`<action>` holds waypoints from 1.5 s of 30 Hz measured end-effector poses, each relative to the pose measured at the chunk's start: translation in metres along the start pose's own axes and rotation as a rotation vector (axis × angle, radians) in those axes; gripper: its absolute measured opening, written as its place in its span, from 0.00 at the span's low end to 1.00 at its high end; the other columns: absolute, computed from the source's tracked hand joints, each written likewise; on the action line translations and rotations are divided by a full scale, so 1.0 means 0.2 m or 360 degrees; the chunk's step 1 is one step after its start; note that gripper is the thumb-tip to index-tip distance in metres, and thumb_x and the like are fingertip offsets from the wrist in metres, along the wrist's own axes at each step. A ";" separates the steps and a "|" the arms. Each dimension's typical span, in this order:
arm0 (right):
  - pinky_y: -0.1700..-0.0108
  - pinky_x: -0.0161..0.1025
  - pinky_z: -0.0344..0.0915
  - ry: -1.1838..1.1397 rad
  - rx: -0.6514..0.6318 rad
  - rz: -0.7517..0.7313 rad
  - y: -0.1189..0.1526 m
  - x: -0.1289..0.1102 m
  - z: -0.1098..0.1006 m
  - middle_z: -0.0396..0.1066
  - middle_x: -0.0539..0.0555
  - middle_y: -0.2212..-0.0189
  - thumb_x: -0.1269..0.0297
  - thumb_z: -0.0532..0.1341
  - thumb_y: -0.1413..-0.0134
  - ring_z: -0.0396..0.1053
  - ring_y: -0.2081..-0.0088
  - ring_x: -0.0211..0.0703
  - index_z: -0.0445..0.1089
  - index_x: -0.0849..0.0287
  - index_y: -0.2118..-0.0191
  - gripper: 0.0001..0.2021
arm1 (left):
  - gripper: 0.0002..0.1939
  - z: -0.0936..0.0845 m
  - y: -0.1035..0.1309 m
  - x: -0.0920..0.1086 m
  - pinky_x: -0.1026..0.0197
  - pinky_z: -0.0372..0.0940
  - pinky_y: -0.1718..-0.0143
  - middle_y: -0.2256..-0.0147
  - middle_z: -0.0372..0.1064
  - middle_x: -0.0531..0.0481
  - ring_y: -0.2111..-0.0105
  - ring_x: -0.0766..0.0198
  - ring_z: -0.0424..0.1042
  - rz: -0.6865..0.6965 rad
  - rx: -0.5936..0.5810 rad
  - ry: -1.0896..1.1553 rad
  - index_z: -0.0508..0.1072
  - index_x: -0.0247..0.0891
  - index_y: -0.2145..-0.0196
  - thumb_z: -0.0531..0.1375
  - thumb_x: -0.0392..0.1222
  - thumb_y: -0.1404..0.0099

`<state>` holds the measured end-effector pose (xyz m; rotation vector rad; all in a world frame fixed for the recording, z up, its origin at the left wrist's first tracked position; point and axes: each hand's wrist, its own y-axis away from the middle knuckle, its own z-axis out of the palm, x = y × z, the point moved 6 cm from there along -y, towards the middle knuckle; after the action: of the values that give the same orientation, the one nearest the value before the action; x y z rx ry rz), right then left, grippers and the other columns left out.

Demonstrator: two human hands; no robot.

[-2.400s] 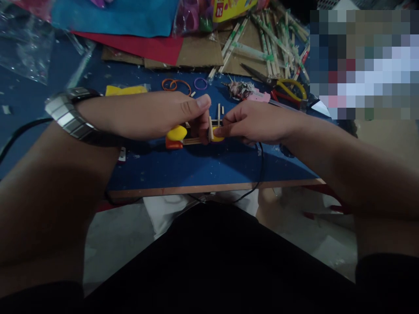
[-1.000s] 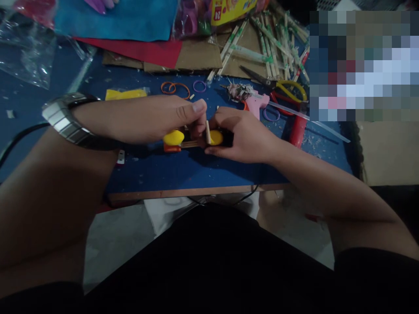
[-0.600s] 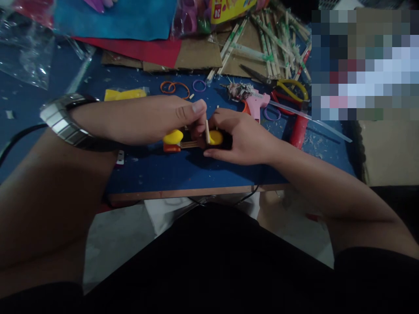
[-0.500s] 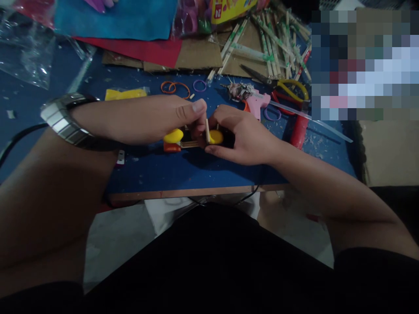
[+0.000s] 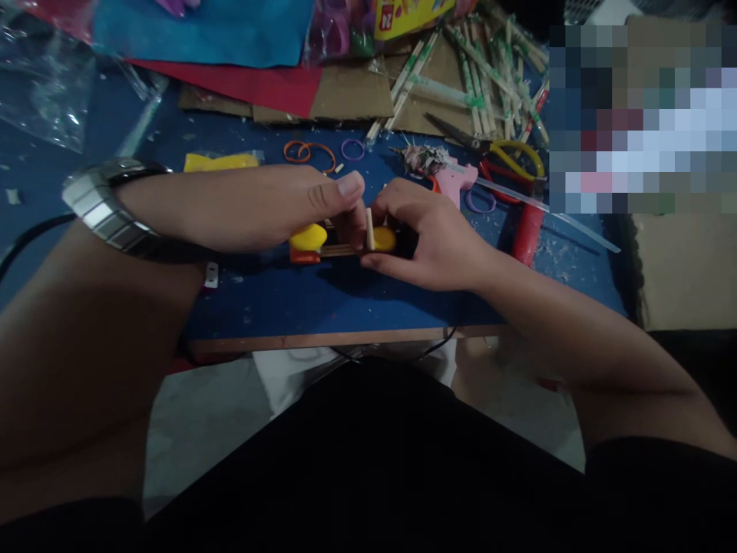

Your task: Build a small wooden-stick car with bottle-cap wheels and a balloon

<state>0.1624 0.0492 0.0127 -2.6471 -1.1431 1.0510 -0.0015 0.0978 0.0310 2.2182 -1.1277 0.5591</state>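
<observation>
A small wooden-stick frame (image 5: 338, 250) with yellow rounded pieces (image 5: 308, 237) and an orange piece (image 5: 305, 256) is between my hands, low over the blue table. My right hand (image 5: 429, 230) curls around its right end, thumb along the near side. A short stick (image 5: 369, 229) stands upright there, in front of another yellow piece. My left hand (image 5: 322, 203), with a metal watch on the wrist, reaches over the frame from the left. Its fingers are bent down against the frame beside the upright stick, the thumb raised above them. The fingertips' exact contact is partly hidden.
Beyond my right hand lie a pink glue gun (image 5: 457, 180), a clear glue stick (image 5: 576, 225), scissors (image 5: 512, 157) and a red cylinder (image 5: 527, 238). Rubber bands (image 5: 308, 153), a yellow packet (image 5: 222, 161), cardboard (image 5: 345, 92), wrapped chopsticks (image 5: 477, 84) and coloured sheets (image 5: 201, 34) are farther back.
The upright stick and the frame have shifted slightly right. My left fingers have moved a little with them. My right hand keeps nearly the same place.
</observation>
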 end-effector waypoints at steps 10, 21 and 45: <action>0.46 0.53 0.74 0.0021 0.0031 0.0095 0.00 0.01 0.02 0.76 0.58 0.54 0.56 0.67 0.34 0.75 0.52 0.55 0.70 0.53 0.56 0.09 | 0.50 -0.01 0.00 0.01 0.53 0.70 0.43 0.56 0.79 0.49 0.56 0.60 0.78 -0.0006 0.0011 -0.0008 0.83 0.39 0.49 0.28 0.70 0.22; 0.44 0.56 0.74 0.0041 0.0030 0.0098 0.01 0.01 0.00 0.75 0.60 0.52 0.55 0.69 0.36 0.75 0.49 0.59 0.71 0.54 0.53 0.12 | 0.53 -0.04 0.00 0.01 0.44 0.67 0.38 0.51 0.80 0.47 0.53 0.53 0.78 -0.0123 0.0089 -0.0080 0.85 0.41 0.49 0.26 0.69 0.23; 0.43 0.57 0.73 0.0005 0.0092 0.0075 0.01 0.01 0.04 0.74 0.61 0.52 0.57 0.66 0.35 0.74 0.48 0.58 0.70 0.55 0.57 0.08 | 0.58 -0.04 0.00 -0.01 0.50 0.67 0.46 0.53 0.84 0.50 0.54 0.51 0.79 -0.0348 0.0119 -0.0062 0.87 0.47 0.59 0.22 0.78 0.31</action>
<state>0.1600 0.0478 0.0054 -2.6420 -1.0381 1.0707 -0.0038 0.1047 0.0359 2.3883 -0.8802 0.4736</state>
